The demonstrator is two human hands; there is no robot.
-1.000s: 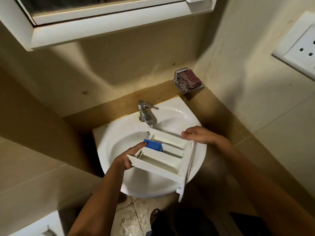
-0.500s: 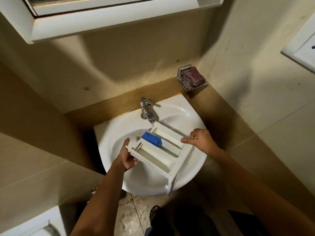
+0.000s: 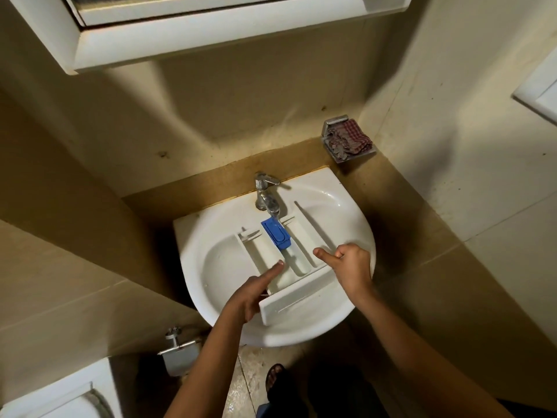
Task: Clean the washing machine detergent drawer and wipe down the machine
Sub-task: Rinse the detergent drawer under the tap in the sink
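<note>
The white detergent drawer (image 3: 301,300) lies across the white sink (image 3: 223,267), its front panel toward me and its rear end under the chrome tap (image 3: 266,197). A blue insert (image 3: 275,235) sits in the middle compartment, just below the spout. My left hand (image 3: 247,297) holds the drawer's left front corner, thumb stretched over the rim into a compartment. My right hand (image 3: 351,267) grips the right front corner, fingers curled round the side wall and thumb pointing inward. I cannot tell whether water is running.
A checked cloth (image 3: 349,140) lies in a metal dish on the corner wall right of the sink. A white cabinet (image 3: 211,34) hangs overhead. A paper holder (image 3: 177,351) is low on the left wall, a wall plate (image 3: 539,98) at right, my sandalled foot (image 3: 274,378) below.
The drawer has swung round from lying slantwise to lengthwise, with its rear end now under the tap. Both hands have shifted to its front corners.
</note>
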